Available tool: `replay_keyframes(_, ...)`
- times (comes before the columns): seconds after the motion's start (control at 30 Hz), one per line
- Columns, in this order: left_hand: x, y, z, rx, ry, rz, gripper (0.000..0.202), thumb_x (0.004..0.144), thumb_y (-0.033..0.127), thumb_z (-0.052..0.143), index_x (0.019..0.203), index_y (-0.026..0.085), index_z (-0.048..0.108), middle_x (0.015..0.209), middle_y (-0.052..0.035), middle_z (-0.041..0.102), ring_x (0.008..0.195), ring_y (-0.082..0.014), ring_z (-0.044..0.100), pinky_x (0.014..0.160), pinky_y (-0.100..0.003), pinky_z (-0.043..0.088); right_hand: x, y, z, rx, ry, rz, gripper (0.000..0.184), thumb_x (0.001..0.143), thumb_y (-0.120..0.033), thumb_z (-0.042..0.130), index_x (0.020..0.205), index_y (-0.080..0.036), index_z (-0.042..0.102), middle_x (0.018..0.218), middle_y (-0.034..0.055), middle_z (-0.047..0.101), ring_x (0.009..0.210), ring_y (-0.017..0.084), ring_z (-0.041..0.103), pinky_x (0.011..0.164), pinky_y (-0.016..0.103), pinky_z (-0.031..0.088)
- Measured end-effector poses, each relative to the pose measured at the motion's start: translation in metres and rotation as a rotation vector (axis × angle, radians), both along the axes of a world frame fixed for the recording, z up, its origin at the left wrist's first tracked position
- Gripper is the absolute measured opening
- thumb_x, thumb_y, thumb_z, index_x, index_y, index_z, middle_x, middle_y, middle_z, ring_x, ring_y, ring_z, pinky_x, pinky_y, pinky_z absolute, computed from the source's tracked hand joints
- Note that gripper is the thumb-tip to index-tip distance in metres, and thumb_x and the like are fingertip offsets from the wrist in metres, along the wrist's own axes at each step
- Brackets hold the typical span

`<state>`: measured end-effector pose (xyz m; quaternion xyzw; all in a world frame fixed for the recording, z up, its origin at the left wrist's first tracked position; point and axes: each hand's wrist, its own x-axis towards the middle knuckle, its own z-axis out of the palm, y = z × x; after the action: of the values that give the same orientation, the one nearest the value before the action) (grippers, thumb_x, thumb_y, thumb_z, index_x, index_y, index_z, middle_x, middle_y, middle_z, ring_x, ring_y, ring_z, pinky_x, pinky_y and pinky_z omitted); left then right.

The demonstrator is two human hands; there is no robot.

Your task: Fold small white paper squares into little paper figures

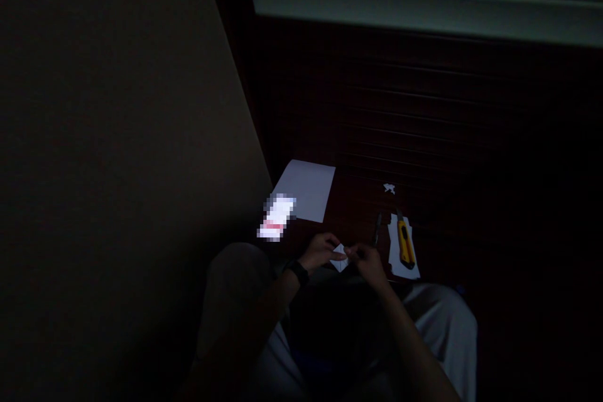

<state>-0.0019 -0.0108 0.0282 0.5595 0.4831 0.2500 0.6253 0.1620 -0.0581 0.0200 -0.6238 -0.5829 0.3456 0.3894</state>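
Between my two hands is a small folded piece of white paper, roughly diamond-shaped, with a crease showing. My left hand, with a dark watch on its wrist, is closed on the paper's left side, thumb lying across it. At the right edge, the fingers of my right hand pinch the same paper. Just past my right hand lies a dark pen-like tool. A yellow utility knife rests on a notched white sheet to the right. Dim light hides the fine details.
A larger white sheet lies at the back left, partly under a bright pixelated phone-like screen. A small white paper scrap sits farther back on the dark surface. A plain wall or panel rises on the left.
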Motion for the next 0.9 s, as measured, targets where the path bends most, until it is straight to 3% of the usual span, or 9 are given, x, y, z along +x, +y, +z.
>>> replay_keyframes(0.17,0.001,-0.001,-0.008,0.047,0.02,0.025,0.044,0.048,0.025,0.079,0.082,0.015,0.053,0.063,0.0031,0.059,0.056,-0.0119,0.057,0.049,-0.019,0.039,0.003,-0.001,0.003,-0.015,0.017,0.082,0.024,0.075,-0.038,0.056,0.069,-0.017,0.066,0.063,0.0011,0.065,0.06,0.015,0.057,0.054,0.022,0.039)
replay_keyframes(0.43,-0.001,-0.001,-0.005,0.102,0.017,0.005,0.044,0.049,0.025,0.077,0.082,0.016,0.05,0.059,0.0056,0.054,0.055,-0.0099,0.053,0.048,-0.017,0.035,0.003,-0.001,0.006,-0.001,-0.057,0.144,0.02,0.075,-0.034,0.055,0.072,-0.018,0.067,0.064,0.0013,0.065,0.059,0.015,0.056,0.055,0.022,0.038)
replay_keyframes(0.73,-0.006,-0.002,0.004,0.065,-0.032,-0.121,0.044,0.049,0.028,0.079,0.081,0.015,0.052,0.059,0.0052,0.054,0.053,-0.0091,0.052,0.049,-0.018,0.035,0.004,-0.003,0.001,-0.005,-0.084,0.184,0.016,0.072,-0.027,0.053,0.064,-0.018,0.063,0.06,-0.0004,0.061,0.057,0.014,0.052,0.054,0.021,0.035)
replay_keyframes(0.9,-0.006,-0.002,0.007,0.048,-0.066,-0.196,0.052,0.042,0.026,0.082,0.085,0.014,0.054,0.062,0.0046,0.056,0.056,-0.0097,0.054,0.051,-0.019,0.038,0.005,-0.001,-0.009,-0.057,-0.074,0.171,0.021,0.071,-0.028,0.053,0.054,-0.017,0.058,0.05,-0.0027,0.05,0.049,0.011,0.041,0.047,0.02,0.027)
